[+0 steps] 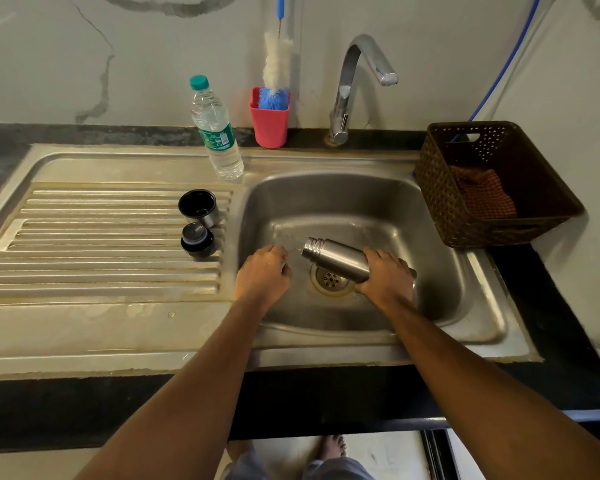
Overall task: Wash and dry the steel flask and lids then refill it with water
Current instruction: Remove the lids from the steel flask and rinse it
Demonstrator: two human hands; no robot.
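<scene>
Gripping steel flask over drain, right hand; bottle label illegible.

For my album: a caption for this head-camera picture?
Right hand tilts the steel flask over the sink drain; two lids sit nearby.

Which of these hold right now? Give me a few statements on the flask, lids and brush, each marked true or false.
1. The right hand grips the steel flask over the sink basin. True.
2. The flask's mouth points toward the basket. False: it points left, toward the left hand.
3. The cup lid and the stopper lid both sit on the drainboard, left of the basin. True.
4. The bottle brush lies in the basin. False: it stands in the red cup behind the sink.
5. The plastic water bottle is uncapped. False: its green cap is on.
</scene>
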